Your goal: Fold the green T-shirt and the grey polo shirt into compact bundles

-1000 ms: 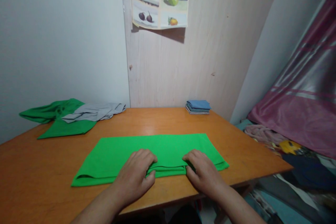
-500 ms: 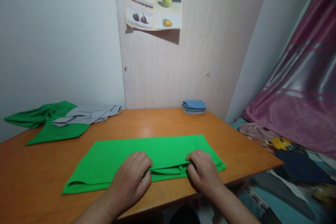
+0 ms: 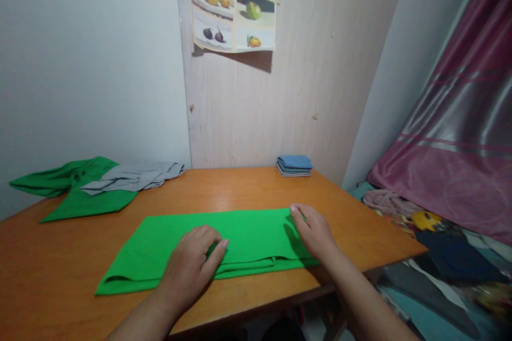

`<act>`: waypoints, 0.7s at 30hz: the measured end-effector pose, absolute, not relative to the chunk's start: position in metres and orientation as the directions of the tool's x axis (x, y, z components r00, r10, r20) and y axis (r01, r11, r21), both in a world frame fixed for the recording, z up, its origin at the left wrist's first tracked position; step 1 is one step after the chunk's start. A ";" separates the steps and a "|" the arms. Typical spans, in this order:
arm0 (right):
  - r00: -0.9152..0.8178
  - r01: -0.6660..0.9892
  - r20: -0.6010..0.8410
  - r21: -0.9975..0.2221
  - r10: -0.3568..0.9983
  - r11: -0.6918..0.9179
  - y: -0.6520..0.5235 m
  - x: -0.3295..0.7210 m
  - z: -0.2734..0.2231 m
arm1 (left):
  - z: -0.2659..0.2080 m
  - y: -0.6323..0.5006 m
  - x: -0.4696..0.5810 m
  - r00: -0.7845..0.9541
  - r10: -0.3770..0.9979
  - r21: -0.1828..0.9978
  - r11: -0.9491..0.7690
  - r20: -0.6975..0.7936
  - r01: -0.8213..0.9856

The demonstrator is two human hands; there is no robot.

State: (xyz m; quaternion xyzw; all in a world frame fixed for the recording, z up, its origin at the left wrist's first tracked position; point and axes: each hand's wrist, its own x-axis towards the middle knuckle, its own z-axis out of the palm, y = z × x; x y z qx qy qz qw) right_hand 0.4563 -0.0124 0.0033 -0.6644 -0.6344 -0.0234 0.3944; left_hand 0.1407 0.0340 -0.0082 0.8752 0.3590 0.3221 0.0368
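Observation:
A bright green cloth (image 3: 248,229), folded into a long strip with its loose layers toward me, lies flat on the wooden table. Over the near-left part of it is my left hand (image 3: 194,258), fingers bent and thumb apart, gripping nothing. My right hand (image 3: 314,229) is above the cloth's right end and hides that end. Its thumb points at the far edge and its fingers are loosely bent; a shadow falls on the cloth beneath. Whether its fingertips touch the cloth is hidden.
At the back left, a grey cloth (image 3: 136,177) lies over a crumpled green cloth (image 3: 86,200). A folded stack of blue and checked cloths (image 3: 294,165) sits at the back right. Beyond the table's (image 3: 380,240) right edge are a pink curtain (image 3: 448,170) and jumbled items.
Both hands have let go of the near folded edge. My right hand has moved up and away from me over the cloth's right end; the left has shifted slightly left.

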 end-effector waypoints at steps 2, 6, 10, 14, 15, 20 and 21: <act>0.221 0.898 0.450 -0.441 0.865 0.000 0.004 0.461 -0.003 | -0.014 0.040 0.137 0.502 0.688 0.308 -0.703 0.524 0.642; 0.338 0.919 0.135 -0.263 0.931 -0.295 0.021 0.468 -0.023 | -0.026 0.044 0.132 0.482 0.760 0.285 -0.624 0.436 0.728; 0.408 0.900 0.023 -0.180 0.913 -0.398 0.020 0.476 -0.032 | -0.028 0.039 0.132 0.470 0.801 0.274 -0.578 0.370 0.769; 0.416 0.903 0.047 -0.142 0.908 -0.406 0.019 0.476 -0.031 | -0.022 0.031 0.136 0.466 0.803 0.285 -0.577 0.372 0.766; 0.408 0.908 0.070 -0.138 0.910 -0.396 0.020 0.473 -0.030 | -0.021 0.029 0.137 0.467 0.799 0.288 -0.581 0.379 0.761; 0.163 0.976 0.248 -0.184 0.955 -0.118 0.031 0.433 -0.019 | -0.019 0.023 0.139 0.455 0.795 0.311 -0.586 0.401 0.748; 0.099 0.979 0.277 -0.198 0.956 -0.044 0.033 0.422 -0.019 | -0.019 0.022 0.139 0.451 0.798 0.313 -0.581 0.400 0.751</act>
